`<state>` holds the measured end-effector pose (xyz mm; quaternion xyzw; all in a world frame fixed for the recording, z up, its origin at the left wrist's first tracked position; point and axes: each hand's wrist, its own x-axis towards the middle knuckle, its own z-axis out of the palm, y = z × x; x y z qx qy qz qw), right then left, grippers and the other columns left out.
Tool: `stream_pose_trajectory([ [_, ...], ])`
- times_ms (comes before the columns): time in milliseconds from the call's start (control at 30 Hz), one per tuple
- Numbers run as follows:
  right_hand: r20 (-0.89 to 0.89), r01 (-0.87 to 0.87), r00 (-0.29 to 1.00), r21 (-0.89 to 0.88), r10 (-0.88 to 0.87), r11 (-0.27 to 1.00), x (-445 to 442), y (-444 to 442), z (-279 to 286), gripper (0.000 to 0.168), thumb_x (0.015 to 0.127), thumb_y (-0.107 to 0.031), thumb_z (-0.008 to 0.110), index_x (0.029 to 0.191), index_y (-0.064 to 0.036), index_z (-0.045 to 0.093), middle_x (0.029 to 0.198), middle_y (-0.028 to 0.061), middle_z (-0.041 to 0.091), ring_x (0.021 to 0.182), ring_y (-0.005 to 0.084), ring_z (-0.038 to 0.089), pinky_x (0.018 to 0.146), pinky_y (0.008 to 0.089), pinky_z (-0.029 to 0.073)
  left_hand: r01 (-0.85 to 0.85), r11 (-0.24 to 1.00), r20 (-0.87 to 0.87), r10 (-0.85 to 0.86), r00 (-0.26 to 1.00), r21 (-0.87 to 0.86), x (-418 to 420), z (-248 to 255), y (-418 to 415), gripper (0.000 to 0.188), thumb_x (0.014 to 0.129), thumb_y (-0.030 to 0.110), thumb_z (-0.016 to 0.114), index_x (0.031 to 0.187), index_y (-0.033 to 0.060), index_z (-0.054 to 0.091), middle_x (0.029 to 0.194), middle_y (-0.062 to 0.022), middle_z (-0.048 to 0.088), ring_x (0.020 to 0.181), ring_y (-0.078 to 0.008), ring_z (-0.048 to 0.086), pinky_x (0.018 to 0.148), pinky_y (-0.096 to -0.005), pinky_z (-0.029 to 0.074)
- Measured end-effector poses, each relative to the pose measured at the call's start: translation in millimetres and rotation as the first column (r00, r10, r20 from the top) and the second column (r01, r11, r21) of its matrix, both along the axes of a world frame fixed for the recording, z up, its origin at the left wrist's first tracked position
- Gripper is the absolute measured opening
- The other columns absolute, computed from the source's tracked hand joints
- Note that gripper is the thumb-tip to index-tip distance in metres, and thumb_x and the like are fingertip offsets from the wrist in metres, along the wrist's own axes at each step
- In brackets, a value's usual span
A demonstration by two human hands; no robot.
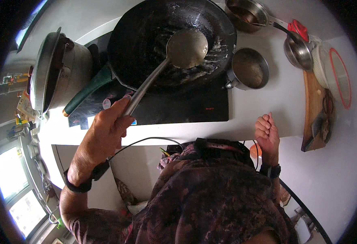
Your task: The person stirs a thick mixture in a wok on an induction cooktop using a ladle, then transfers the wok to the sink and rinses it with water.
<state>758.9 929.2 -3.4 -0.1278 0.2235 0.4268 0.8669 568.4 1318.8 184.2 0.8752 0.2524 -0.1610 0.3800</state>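
My left hand [107, 131] grips the metal handle of a wok ladle [187, 48]. The ladle's round head is over the inside of a black wok [142, 39]; whether it touches the metal cannot be told. Whitish streaks mark the wok's inner wall. Its green handle [90, 87] points down and left, beyond my left hand. The wok sits on a black glass cooktop [181, 106]. At the counter's front edge, my right hand [266, 132] is raised with its fingers curled in and nothing visible in them. A metal cup with a handle [250, 68] stands right of the wok.
A large metal pot [72, 76] with a tilted lid [46, 70] stands left. At the back right are a steel saucepan [250, 15] and a metal ladle [298, 52]. Farther right, scissors [327, 103] lie by a wooden board [312, 91], near a red-rimmed plastic container [338, 77].
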Motion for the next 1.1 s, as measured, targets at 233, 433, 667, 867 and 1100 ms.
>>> stream_pose_trajectory([
  [233, 0.508, 0.186, 0.842, -0.591, 0.182, 0.785, 36.2, 16.8, -18.6, 0.028, 0.097, -0.033, 0.052, 0.081, -0.010, 0.051, 0.064, -0.0039, 0.042, 0.051, 0.0042, 0.034, 0.044, 0.0197, 0.027, 0.274, 0.896, 0.066, -0.316, 0.947, 0.349, 8.2, -7.6, 26.4, 0.031, 0.088, -0.003, 0.058, 0.118, 0.0000, 0.053, 0.079, -0.0158, 0.064, 0.063, -0.0209, 0.065, 0.045, -0.0294, 0.049],
  [433, 0.520, 0.433, 0.766, -0.852, 0.379, 0.294, 39.4, 52.6, -46.7, 0.029, 0.098, -0.030, 0.051, 0.076, -0.010, 0.050, 0.063, -0.0056, 0.041, 0.054, 0.0025, 0.034, 0.047, 0.0195, 0.026, 0.152, 0.750, 0.220, -0.372, 0.901, 0.644, -3.2, -30.8, 49.2, 0.044, 0.081, -0.007, 0.062, 0.124, 0.0037, 0.055, 0.095, -0.0200, 0.066, 0.076, -0.0259, 0.068, 0.056, -0.0359, 0.054],
  [667, 0.646, 0.680, 0.479, -0.701, 0.594, 0.214, 35.5, 49.4, -69.8, 0.029, 0.095, -0.028, 0.055, 0.077, -0.006, 0.053, 0.063, -0.0032, 0.045, 0.056, 0.0056, 0.038, 0.051, 0.0218, 0.032, 0.170, 0.660, 0.128, -0.379, 0.917, 0.732, -4.6, -32.2, 52.9, 0.050, 0.082, -0.005, 0.063, 0.129, 0.0069, 0.053, 0.084, -0.0151, 0.067, 0.070, -0.0223, 0.067, 0.052, -0.0344, 0.052],
  [867, 0.623, 0.645, 0.489, -0.729, 0.610, 0.228, 36.5, 54.4, -68.2, 0.027, 0.095, -0.024, 0.054, 0.080, -0.002, 0.055, 0.068, 0.0020, 0.054, 0.061, 0.0101, 0.046, 0.057, 0.0268, 0.039, 0.225, 0.742, 0.057, -0.333, 0.941, 0.631, -12.5, -3.0, 46.2, 0.044, 0.084, -0.001, 0.063, 0.127, 0.0060, 0.056, 0.087, -0.0157, 0.068, 0.071, -0.0221, 0.067, 0.056, -0.0333, 0.055],
  [1100, 0.629, 0.684, 0.441, -0.697, 0.640, 0.214, 39.5, 51.2, -69.5, 0.027, 0.095, -0.023, 0.054, 0.077, -0.002, 0.052, 0.065, 0.0029, 0.053, 0.059, 0.0110, 0.045, 0.056, 0.0279, 0.038, 0.184, 0.869, 0.141, -0.276, 0.951, 0.459, -17.2, 11.4, 53.5, 0.042, 0.086, 0.002, 0.060, 0.127, 0.0078, 0.058, 0.076, -0.0091, 0.064, 0.060, -0.0147, 0.057, 0.053, -0.0288, 0.048],
])
